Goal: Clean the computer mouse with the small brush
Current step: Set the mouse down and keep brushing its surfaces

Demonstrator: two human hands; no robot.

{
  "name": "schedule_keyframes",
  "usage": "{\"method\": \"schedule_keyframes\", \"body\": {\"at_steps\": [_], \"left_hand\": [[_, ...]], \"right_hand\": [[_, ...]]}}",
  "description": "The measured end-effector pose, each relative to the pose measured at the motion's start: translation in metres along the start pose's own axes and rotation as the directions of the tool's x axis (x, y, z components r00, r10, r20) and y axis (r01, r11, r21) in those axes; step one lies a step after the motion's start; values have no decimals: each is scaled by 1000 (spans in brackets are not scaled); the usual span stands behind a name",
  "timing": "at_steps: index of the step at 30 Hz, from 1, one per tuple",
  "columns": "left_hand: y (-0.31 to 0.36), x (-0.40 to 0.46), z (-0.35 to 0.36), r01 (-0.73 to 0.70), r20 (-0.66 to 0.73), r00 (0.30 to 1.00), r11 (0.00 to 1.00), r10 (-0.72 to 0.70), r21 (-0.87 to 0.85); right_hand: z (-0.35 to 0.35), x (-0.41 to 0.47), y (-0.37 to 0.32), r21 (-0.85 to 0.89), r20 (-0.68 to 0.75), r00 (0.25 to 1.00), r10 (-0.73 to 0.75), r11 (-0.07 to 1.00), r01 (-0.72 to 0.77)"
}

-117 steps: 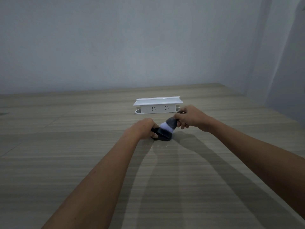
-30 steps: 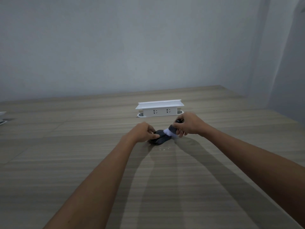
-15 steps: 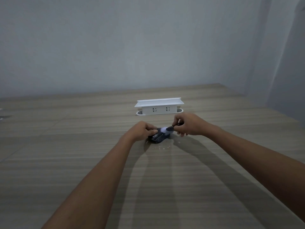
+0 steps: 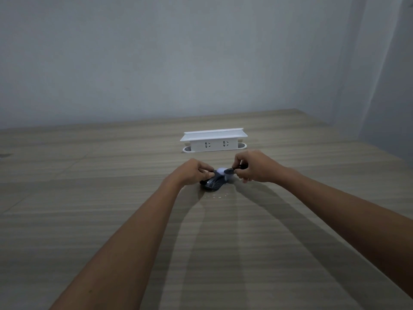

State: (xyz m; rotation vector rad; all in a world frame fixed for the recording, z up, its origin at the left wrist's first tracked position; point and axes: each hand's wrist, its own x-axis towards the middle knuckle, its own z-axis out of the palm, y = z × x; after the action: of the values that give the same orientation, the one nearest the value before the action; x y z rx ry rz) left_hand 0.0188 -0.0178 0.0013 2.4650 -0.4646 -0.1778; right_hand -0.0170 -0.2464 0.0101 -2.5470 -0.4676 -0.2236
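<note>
Two bare forearms reach forward over a pale wood-grain tabletop (image 4: 111, 220) and meet near its middle. Left hand (image 4: 192, 172): fingers curled down onto the left side of a small dark grey computer mouse (image 4: 213, 183), pinning it; the mouse lies on the table surface, between the two hands, its near end turned toward the camera. Right hand (image 4: 252, 166): closed in a pinch grip on the dark handle of a small brush with a pale, whitish bristle head (image 4: 224, 170). Handle runs roughly level, pointing left; bristle head touches the far upper part of the mouse, just beside the left fingertips. Bristle detail is blurred. A few pale specks (image 4: 216, 197) lie on the table just in front of the mouse. Behind the hands, apart from them, stands a white rectangular power-socket block (image 4: 214, 140) with two outlets facing the camera. Plain grey wall (image 4: 178, 63) beyond the table edge.
</note>
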Motion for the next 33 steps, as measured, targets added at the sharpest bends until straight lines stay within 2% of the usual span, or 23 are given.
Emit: {"method": "schedule_keyframes", "body": {"at_steps": [4,8,10,17,23,28,33], "left_hand": [[3,2,2,-42,-7,999,998,43,53],[2,3,1,-49,3,999,993,49,106],[2,3,1,-50,1,999,993,50,109],[2,3,2,-64,-10,998,993,65,101],[2,3,1,-73,-5,997,989,74,127],[1,5,1,-62,2,998,989,63,131],[0,6,0,-57,7,998,992,57,113]], "right_hand": [[-3,-6,2,54,25,999,-38,998,37],[-3,-10,-1,146,128,988,-86,987,67],[-2,-10,-2,113,137,987,-86,991,71],[-2,-11,2,-25,36,996,-78,997,79],[2,-15,-4,16,65,990,-124,992,123],[-1,-13,1,-159,-36,987,-154,976,146],[5,-19,-11,-106,26,966,-256,961,257]]}}
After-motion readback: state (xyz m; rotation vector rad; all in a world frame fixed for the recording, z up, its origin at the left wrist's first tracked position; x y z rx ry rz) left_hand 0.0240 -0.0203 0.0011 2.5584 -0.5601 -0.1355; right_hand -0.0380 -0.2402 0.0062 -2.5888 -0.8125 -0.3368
